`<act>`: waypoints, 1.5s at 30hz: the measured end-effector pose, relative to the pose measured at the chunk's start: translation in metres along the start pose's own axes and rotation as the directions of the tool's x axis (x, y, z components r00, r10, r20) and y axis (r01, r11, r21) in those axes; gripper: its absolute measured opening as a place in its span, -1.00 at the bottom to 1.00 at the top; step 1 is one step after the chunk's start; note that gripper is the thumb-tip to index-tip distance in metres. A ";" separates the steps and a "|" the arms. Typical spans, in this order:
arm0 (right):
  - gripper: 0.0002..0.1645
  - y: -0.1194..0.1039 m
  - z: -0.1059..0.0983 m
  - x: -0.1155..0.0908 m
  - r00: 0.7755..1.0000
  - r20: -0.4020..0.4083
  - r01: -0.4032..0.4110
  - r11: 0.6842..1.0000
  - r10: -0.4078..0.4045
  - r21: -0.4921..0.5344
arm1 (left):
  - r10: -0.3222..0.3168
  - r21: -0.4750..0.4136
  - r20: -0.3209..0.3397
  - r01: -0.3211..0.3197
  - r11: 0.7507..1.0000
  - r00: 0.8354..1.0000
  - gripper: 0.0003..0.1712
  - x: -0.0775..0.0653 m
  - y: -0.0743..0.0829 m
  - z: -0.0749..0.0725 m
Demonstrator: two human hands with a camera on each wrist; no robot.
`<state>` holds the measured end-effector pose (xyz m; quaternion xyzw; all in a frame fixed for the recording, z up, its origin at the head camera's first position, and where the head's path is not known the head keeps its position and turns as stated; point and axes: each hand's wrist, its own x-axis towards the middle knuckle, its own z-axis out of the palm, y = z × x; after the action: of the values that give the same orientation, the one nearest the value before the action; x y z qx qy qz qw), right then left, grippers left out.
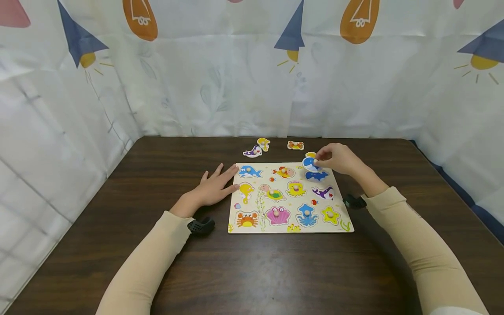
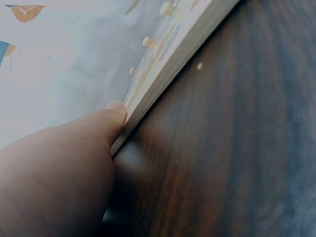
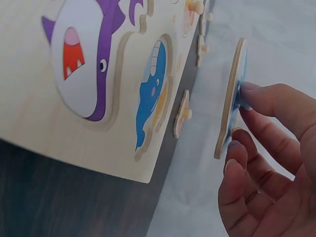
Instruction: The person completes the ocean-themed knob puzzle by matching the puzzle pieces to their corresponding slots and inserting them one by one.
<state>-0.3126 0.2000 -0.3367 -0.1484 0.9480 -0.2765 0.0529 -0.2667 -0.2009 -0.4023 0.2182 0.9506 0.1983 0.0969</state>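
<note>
Between thumb and fingertips, my right hand (image 1: pixel 339 158) pinches a blue knobbed puzzle piece (image 1: pixel 309 164) above the upper right corner of the pegboard puzzle (image 1: pixel 307 229). Seen edge-on in the right wrist view, the piece (image 3: pixel 231 94) tilts beside the blue narwhal recess (image 3: pixel 154 84), which lies uncovered. The purple shark recess (image 3: pixel 81 59) is bare too. With fingers spread, my left hand (image 1: pixel 212 188) rests at the board's left edge, the thumb (image 2: pixel 117 111) touching that edge. Knobbed pieces such as the pink shell (image 1: pixel 278 215) and blue squid (image 1: pixel 307 215) sit in the board.
Behind the board lie a loose seahorse piece (image 1: pixel 263 144), a purple shark piece (image 1: pixel 252 152) and a crab piece (image 1: pixel 295 145). A yellow piece (image 1: pixel 310 154) shows partly behind the held one. A printed curtain (image 1: pixel 244 96) hangs along the table's far edge.
</note>
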 end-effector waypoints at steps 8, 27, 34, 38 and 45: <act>-0.70 0.004 -0.002 -0.009 0.999 0.014 -0.033 0.999 0.033 -0.006 | 0.003 0.000 -0.005 -0.003 1.000 1.000 -0.16 0.000 0.001 0.000; -0.79 0.017 0.013 -0.005 0.996 0.091 -0.015 0.997 0.022 -0.074 | 0.005 -0.019 -0.007 -0.005 1.000 1.000 -0.16 -0.001 0.000 0.001; -0.81 0.017 0.014 -0.002 0.993 0.113 -0.018 0.995 0.030 -0.103 | 0.001 -0.016 -0.005 -0.001 1.000 1.000 -0.17 -0.001 0.001 0.000; -0.82 0.017 0.015 -0.001 0.994 0.104 -0.030 0.994 0.042 -0.108 | -0.001 -0.013 -0.005 0.001 1.000 1.000 -0.17 -0.001 0.001 0.000; -0.81 0.018 0.016 -0.001 0.995 0.096 -0.028 0.995 0.038 -0.100 | -0.001 -0.008 -0.008 0.001 1.000 1.000 -0.17 -0.001 0.001 0.000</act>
<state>-0.3134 0.2062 -0.3600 -0.1486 0.9590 -0.2211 0.0966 -0.2652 -0.2005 -0.4019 0.2166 0.9502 0.2031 0.0943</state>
